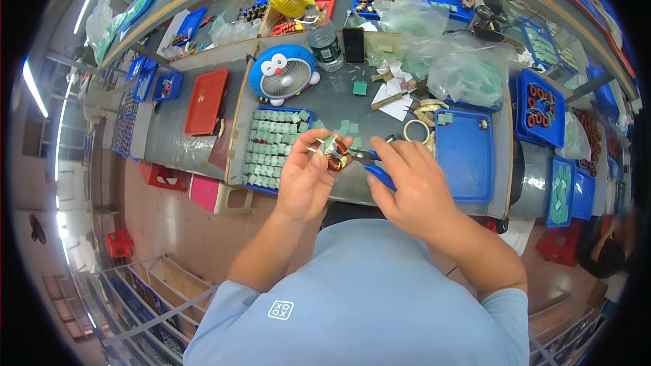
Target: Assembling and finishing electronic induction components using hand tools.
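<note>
Over the near part of the bench, my left hand (303, 179) pinches a copper-wound ring coil (336, 162) with a pale green piece at its side. Thin pale leads stick out from the coil toward the left. My right hand (417, 186) is wrapped round blue-handled pliers (381, 176), whose metal jaws reach the right side of the coil. Whether the jaws grip a wire is too small to tell. Several green squares (349, 127) lie on the bench just beyond the coil. Left of my hands, a blue tray (310, 119) holds rows of pale green pieces.
At right stands a blue tray (464, 163) with a few small parts, beside a tape roll (416, 131). A blue cartoon fan (281, 73), a plastic bottle (324, 44) and a dark phone (353, 45) line the back. Farther left lies a red tray (205, 102).
</note>
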Tool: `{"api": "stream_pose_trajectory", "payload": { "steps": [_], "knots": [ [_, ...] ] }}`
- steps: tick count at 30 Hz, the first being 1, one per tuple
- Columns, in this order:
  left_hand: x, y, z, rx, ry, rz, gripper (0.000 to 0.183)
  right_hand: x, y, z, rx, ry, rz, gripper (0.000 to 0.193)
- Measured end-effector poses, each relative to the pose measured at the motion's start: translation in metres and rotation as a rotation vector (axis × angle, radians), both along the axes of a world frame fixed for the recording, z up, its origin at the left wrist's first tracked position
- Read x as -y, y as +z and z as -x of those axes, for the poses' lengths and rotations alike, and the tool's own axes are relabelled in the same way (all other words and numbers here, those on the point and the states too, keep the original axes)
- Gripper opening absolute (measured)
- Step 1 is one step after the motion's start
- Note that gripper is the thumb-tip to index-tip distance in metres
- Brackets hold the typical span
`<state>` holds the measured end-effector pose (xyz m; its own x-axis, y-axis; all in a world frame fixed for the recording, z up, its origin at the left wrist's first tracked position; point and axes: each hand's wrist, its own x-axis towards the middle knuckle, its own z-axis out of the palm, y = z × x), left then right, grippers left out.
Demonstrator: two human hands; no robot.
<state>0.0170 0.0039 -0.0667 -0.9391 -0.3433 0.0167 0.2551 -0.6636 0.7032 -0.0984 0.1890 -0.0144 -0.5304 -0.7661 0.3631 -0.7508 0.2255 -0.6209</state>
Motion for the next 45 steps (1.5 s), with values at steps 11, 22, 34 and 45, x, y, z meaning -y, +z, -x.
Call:
{"api": "stream_pose_trajectory", "payload": {
  "steps": [11, 22, 34, 45],
  "knots": [
    [-0.006, 0.008, 0.011, -0.059, 0.151, 0.118, 0.04, 0.018, 0.023, 0.002, -0.237, -0.057, -0.139, 0.054],
    [-0.008, 0.007, 0.012, -0.055, 0.215, 0.294, 0.044, 0.021, 0.025, 0.0, -0.333, -0.099, -0.138, 0.057],
    [-0.024, 0.011, 0.009, -0.048, 0.254, 0.392, 0.045, 0.005, 0.035, -0.005, -0.295, -0.074, -0.193, 0.042],
    [-0.009, 0.022, -0.002, -0.113, 0.152, 0.149, 0.054, 0.011, 0.04, -0.004, -0.142, -0.032, -0.044, 0.036]
  ]
}}
